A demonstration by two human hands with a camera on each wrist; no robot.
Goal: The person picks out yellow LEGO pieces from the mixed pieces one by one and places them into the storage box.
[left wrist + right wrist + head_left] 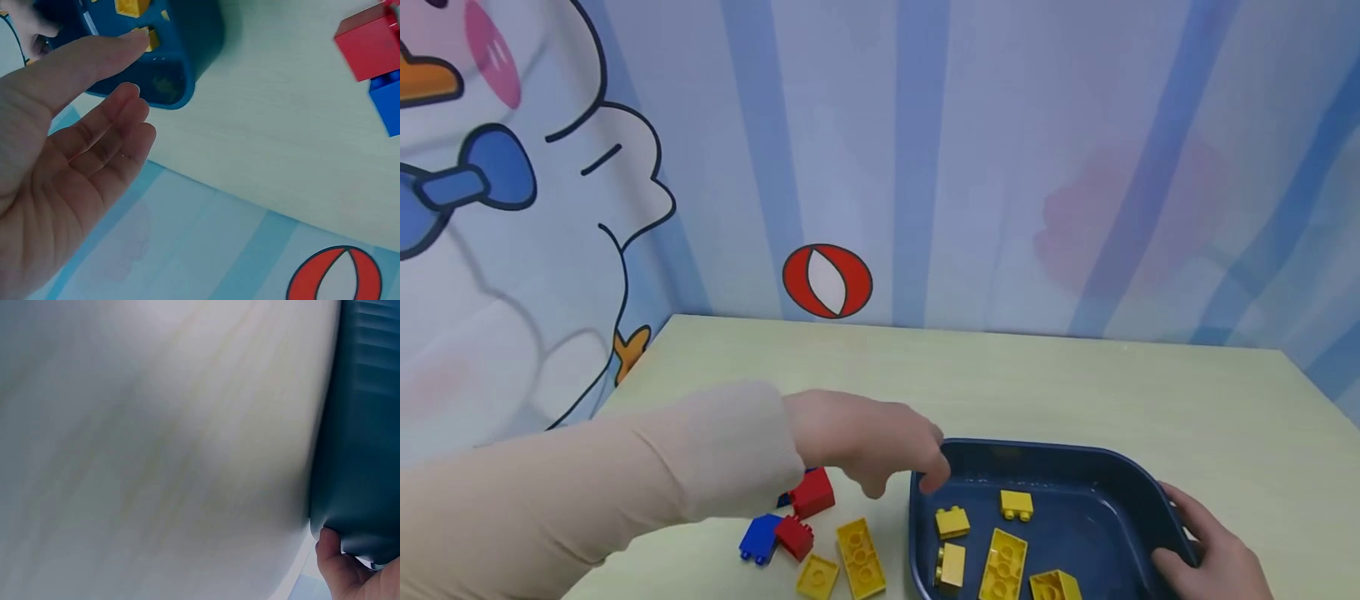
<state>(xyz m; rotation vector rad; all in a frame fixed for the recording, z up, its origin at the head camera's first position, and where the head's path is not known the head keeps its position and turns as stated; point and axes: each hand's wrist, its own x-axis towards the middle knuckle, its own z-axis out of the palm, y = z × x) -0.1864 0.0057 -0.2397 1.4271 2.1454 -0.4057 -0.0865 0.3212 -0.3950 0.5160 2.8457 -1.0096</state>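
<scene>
A dark blue plastic bin (1105, 533) sits on the table with several yellow toy bricks (1003, 565) in it. My right hand (1217, 550) grips its right rim, thumb inside and fingers outside; the right wrist view shows a fingertip against the bin's outer wall (362, 456). Above the bin's far left corner hovers my left hand (872, 437), its fingers loosely bent. The left wrist view shows nothing between that hand's thumb and fingers (128, 112).
Left of the bin lie red bricks (812, 493), a blue brick (761, 538) and two yellow bricks (861, 558), partly beneath my left forearm. Behind the pale table (1000, 375) stands a striped blue wall (985, 167) with cartoon pictures.
</scene>
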